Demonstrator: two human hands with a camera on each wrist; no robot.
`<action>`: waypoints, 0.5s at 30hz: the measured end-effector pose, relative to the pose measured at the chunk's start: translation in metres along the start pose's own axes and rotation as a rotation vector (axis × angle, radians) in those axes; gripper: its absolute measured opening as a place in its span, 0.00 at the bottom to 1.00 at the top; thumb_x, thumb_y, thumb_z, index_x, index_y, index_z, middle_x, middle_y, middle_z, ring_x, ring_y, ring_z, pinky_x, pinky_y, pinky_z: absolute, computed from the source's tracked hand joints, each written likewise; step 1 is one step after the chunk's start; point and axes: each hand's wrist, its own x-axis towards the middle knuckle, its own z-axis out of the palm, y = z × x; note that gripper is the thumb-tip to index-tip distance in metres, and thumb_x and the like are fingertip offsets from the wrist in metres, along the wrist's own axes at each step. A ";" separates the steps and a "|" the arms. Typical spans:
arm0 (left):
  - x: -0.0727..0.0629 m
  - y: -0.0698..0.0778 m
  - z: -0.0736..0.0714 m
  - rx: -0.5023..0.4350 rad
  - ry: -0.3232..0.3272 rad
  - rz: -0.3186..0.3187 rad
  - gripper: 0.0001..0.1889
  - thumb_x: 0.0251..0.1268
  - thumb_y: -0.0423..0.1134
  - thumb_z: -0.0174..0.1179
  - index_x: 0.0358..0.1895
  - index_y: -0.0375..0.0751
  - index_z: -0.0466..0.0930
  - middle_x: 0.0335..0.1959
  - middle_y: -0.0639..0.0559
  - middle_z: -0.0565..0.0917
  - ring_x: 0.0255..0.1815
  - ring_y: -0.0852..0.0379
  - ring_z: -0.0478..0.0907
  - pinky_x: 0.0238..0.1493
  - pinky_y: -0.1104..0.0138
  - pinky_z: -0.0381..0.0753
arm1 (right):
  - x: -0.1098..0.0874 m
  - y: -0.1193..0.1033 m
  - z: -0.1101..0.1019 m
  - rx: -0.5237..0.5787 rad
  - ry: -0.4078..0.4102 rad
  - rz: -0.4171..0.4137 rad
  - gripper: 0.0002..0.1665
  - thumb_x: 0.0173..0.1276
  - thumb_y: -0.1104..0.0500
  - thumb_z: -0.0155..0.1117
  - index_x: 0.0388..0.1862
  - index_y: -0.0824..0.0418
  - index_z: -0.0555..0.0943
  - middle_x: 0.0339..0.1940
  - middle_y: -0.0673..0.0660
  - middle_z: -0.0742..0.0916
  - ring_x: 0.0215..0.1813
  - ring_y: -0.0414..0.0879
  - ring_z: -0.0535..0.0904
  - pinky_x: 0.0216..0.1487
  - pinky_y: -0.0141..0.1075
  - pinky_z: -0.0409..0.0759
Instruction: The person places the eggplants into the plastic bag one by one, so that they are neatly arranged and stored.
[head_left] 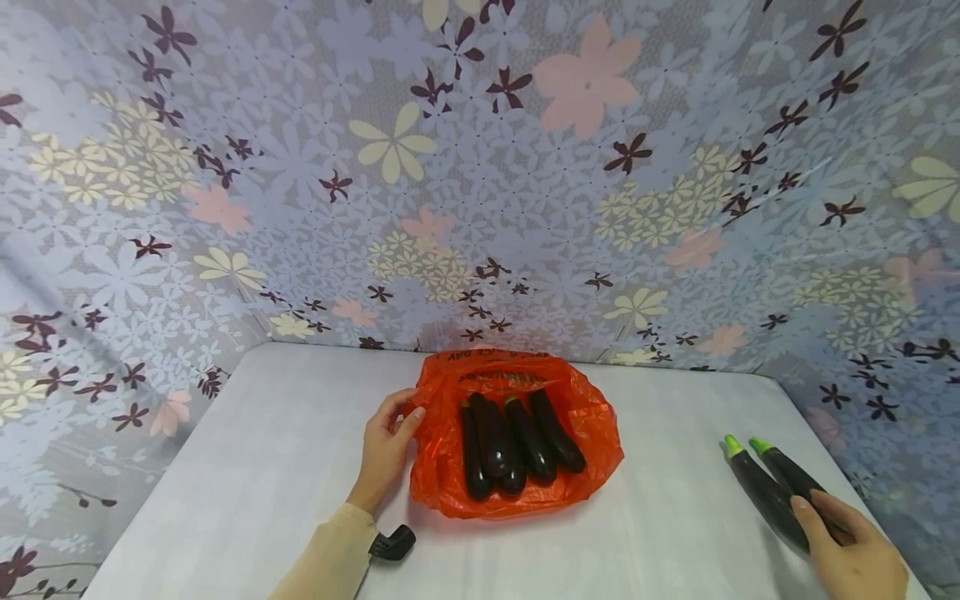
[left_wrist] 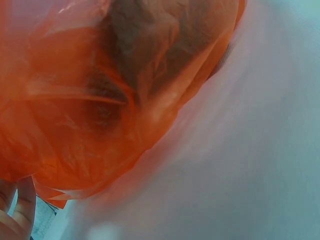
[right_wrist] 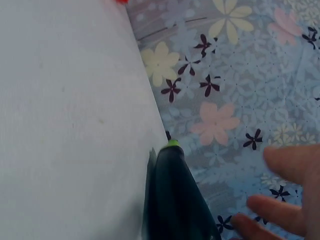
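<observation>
A red plastic bag (head_left: pixel 600 450) lies with its mouth spread wide, several dark eggplants (head_left: pixel 532 442) side by side in it. At its left edge my left hand (head_left: pixel 386 446) pinches the thin plastic between thumb and fingers; the left wrist view shows its fingertips (left_wrist: pixel 25 200) at the bag's crumpled side. Far to the right, two eggplants with green stem ends (head_left: pixel 765 496) lie next to each other. Over their near ends is my right hand (head_left: pixel 855 550), thumb and fingers parted. In the right wrist view its fingers (right_wrist: pixel 280 212) are spread beside the dark eggplant (right_wrist: pixel 177 200).
The white table (head_left: pixel 300 442) carries everything. Floral cloth (head_left: pixel 480 208) rises behind it and along both sides, close to the two eggplants on the right. A black device (head_left: pixel 393 543) sits at the left wrist, by the beige sleeve (head_left: pixel 326 554).
</observation>
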 end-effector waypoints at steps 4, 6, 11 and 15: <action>0.000 0.000 0.000 -0.003 -0.002 0.004 0.16 0.72 0.30 0.59 0.60 0.27 0.76 0.54 0.35 0.81 0.49 0.65 0.77 0.51 0.74 0.80 | 0.005 0.007 -0.001 -0.059 -0.021 -0.003 0.44 0.75 0.37 0.54 0.70 0.74 0.69 0.65 0.77 0.75 0.61 0.73 0.73 0.52 0.60 0.77; 0.000 0.000 0.000 -0.003 -0.003 0.010 0.17 0.71 0.30 0.59 0.59 0.27 0.76 0.54 0.34 0.81 0.49 0.64 0.78 0.51 0.74 0.80 | 0.008 0.010 -0.003 -0.085 -0.049 0.005 0.45 0.75 0.36 0.53 0.70 0.75 0.68 0.64 0.78 0.74 0.59 0.74 0.73 0.53 0.62 0.76; 0.000 0.000 0.001 0.006 0.002 0.014 0.16 0.71 0.30 0.59 0.59 0.27 0.77 0.54 0.34 0.81 0.48 0.64 0.77 0.51 0.74 0.80 | 0.012 0.016 -0.008 -0.154 -0.087 0.026 0.46 0.74 0.34 0.51 0.68 0.74 0.70 0.62 0.78 0.76 0.56 0.74 0.74 0.61 0.66 0.65; 0.001 0.000 0.000 0.006 -0.001 0.010 0.16 0.72 0.30 0.59 0.60 0.28 0.76 0.55 0.35 0.81 0.50 0.65 0.77 0.52 0.74 0.79 | 0.012 0.016 -0.009 -0.200 -0.110 0.030 0.43 0.74 0.35 0.52 0.66 0.72 0.72 0.59 0.77 0.78 0.54 0.72 0.75 0.62 0.68 0.62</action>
